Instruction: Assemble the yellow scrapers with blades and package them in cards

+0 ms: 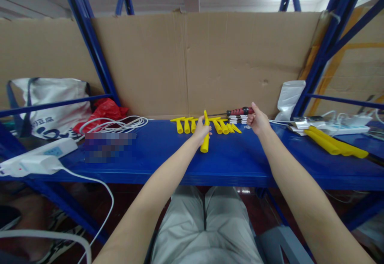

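White canvas bag (60, 90) at about ten o'clock from mid-view, printed with dark characters: 豆腐 legible, larger strokes below it cut by folds and hard to read. Just beside it, at nine, a red plastic bag (106, 112) and coiled white cable (130, 124); at eight to nine, a white power strip (67, 146). Near centre, yellow T-shaped parts (179, 126) in a row along the back of the blue table (156, 152). Left hand (203, 133) at four o'clock, closed, fingers curled around a yellow T-shaped piece (204, 146): wide round end out at six from the hand, pointed end out at twelve. Screwdriver (238, 112), red and black, lying out from the right hand toward nine, shaft reaching the held piece in view; contact, cannot tell. Under its handle, white-and-black stacked items (238, 119), print too small to read. Right hand (258, 121) at three, closed around the handle's end, thumb raised along it. Farther right, a white pouch (289, 100) at two to three and long yellow tubes (325, 142) at three to four.
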{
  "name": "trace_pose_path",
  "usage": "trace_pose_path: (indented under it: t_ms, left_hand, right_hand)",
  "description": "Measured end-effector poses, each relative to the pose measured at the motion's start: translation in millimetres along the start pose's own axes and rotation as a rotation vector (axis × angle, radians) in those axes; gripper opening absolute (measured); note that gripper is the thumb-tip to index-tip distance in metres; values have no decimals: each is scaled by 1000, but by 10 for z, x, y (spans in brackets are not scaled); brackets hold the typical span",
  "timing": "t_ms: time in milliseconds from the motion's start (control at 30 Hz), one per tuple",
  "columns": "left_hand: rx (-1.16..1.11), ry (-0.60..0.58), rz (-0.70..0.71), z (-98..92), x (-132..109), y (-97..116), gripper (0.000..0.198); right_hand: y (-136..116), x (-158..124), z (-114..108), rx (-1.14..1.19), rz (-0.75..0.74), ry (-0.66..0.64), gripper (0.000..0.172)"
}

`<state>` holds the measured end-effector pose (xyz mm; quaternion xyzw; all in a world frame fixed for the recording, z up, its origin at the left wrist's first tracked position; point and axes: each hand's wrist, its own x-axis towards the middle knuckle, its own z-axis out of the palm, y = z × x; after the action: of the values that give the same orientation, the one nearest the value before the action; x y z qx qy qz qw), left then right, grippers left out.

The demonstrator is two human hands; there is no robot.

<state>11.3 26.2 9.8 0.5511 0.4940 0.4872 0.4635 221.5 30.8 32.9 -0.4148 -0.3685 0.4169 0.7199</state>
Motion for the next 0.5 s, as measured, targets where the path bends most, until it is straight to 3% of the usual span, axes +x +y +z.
trace_pose_path:
  t_ms: [133,333,500]
  left_hand:
    - [0,15,8,-2,10,-4,70]
    - [18,46,3,-4,17,-9,72]
    - [6,21,-1,-6,19,-8,72]
  right_hand:
    - [11,-29,9,-41,3,53,46]
    - [5,-133,87,-238,-30,174,25]
    - [-12,-157,95,-206,11,153,24]
